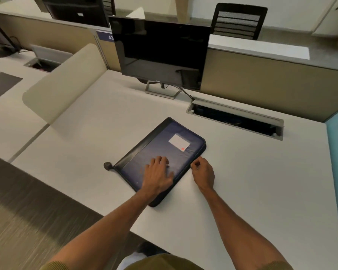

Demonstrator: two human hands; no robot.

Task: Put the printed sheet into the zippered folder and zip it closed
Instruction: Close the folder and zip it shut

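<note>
A dark blue zippered folder (164, 147) lies flat and closed on the white desk (261, 182), with a white label near its far right corner. My left hand (158, 174) rests flat on the cover, fingers spread. At the folder's right edge my right hand (202, 171) has its thumb and fingers pinched together on the zipper line; the zipper pull itself is hidden in the pinch. A small black tab (108, 165) sticks out at the folder's left corner. The printed sheet is not visible.
A dark monitor (162, 51) stands at the back of the desk on a metal foot. An open cable tray (236, 118) is set into the desk at the back right. Beige dividers border the desk at left and behind. The desk's near edge runs diagonally past my forearms.
</note>
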